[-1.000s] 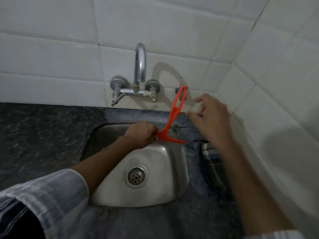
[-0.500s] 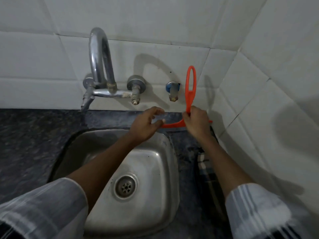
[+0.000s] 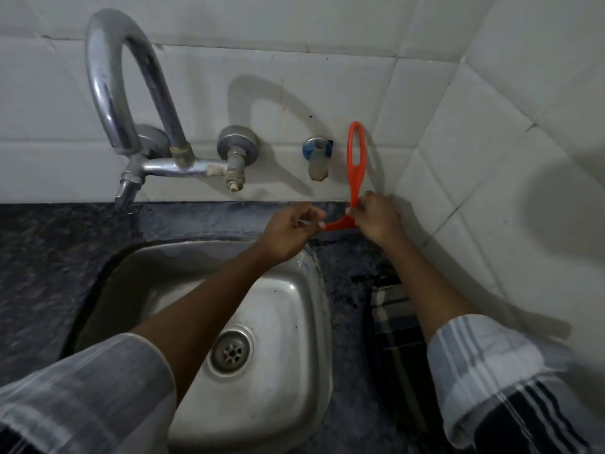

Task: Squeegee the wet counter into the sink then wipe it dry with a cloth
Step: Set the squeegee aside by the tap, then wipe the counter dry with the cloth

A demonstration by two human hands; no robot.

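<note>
Around the 1 sink (image 3: 294,290): 1 squeegee (image 3: 356,165), 1 cloth (image 3: 397,326), 1 tap (image 3: 131,103), 2 hands, left (image 3: 288,229) and right (image 3: 376,217)

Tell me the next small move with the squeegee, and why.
Probably pull the orange squeegee leftward toward the sink. Its blade sits on the dark counter at the back wall, right of the basin; the right hand grips the handle's base and the left hand pinches the blade's left end. The striped cloth lies unused nearer the camera.
</note>
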